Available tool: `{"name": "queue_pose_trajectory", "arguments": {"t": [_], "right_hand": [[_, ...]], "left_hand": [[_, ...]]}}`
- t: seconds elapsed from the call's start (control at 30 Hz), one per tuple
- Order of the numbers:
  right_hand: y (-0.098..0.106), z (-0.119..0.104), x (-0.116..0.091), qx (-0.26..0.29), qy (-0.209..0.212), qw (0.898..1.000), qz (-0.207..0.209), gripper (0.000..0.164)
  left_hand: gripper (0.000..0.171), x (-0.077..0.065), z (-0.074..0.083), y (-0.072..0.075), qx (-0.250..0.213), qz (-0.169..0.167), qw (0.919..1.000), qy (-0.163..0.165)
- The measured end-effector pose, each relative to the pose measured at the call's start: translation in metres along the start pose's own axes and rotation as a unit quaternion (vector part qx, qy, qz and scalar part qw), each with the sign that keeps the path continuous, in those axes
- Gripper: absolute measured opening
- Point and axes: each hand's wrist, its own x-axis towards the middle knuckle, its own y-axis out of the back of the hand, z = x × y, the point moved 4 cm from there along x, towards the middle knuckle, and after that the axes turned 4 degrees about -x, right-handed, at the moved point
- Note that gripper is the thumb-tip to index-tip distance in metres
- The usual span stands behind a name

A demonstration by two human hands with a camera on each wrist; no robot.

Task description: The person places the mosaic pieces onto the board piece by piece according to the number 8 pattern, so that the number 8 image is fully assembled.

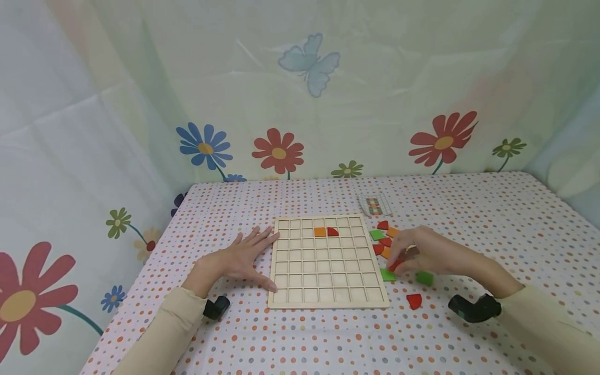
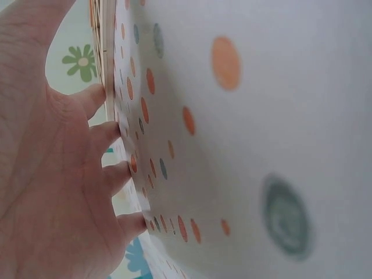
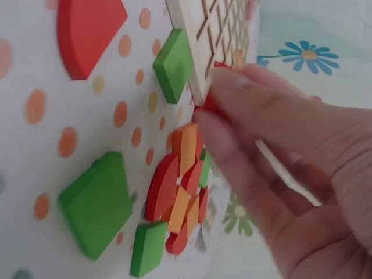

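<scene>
A pale wooden grid board [image 1: 328,263] lies flat on the spotted cloth. In one of its upper rows an orange square [image 1: 320,232] sits beside a red quarter-circle piece [image 1: 332,232]. My left hand [image 1: 241,258] is spread, with thumb and index finger touching the board's left edge and the other fingers resting on the cloth. Just past the right edge, my right hand [image 1: 424,252] pinches a red piece [image 3: 210,104] between thumb and index finger; the fingers hide most of its shape. Under that hand lies a green piece [image 3: 173,67] close to the board.
Red, orange and green pieces cluster right of the board, among them a green square [image 1: 424,278]. A lone red quarter-circle [image 1: 414,300] lies nearer the front. Behind them is a small printed pattern card [image 1: 374,205]. A flowered curtain [image 1: 375,104] hangs behind the table.
</scene>
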Motion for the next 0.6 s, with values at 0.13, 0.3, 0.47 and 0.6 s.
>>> {"name": "queue_pose_trajectory", "arguments": {"t": [0.13,0.3,0.47,0.6], "right_hand": [[0.003,-0.009,0.015,-0.001,0.036,0.999,0.033,0.017],[0.005,-0.022,0.043,-0.037,0.059,0.996,0.059,0.014],[0.003,-0.03,0.072,-0.03,0.062,0.996,0.054,0.017],[0.0,-0.035,0.093,-0.013,0.084,0.995,0.05,0.02]], "left_hand": [[0.123,0.0,0.0,0.0,0.001,-0.001,1.0,0.002],[0.123,0.001,0.0,0.001,0.0,-0.002,1.0,0.003],[0.124,0.001,-0.001,0.0,0.005,-0.006,1.0,0.005],[0.123,0.001,-0.001,0.0,0.007,-0.005,1.0,0.002]]}}
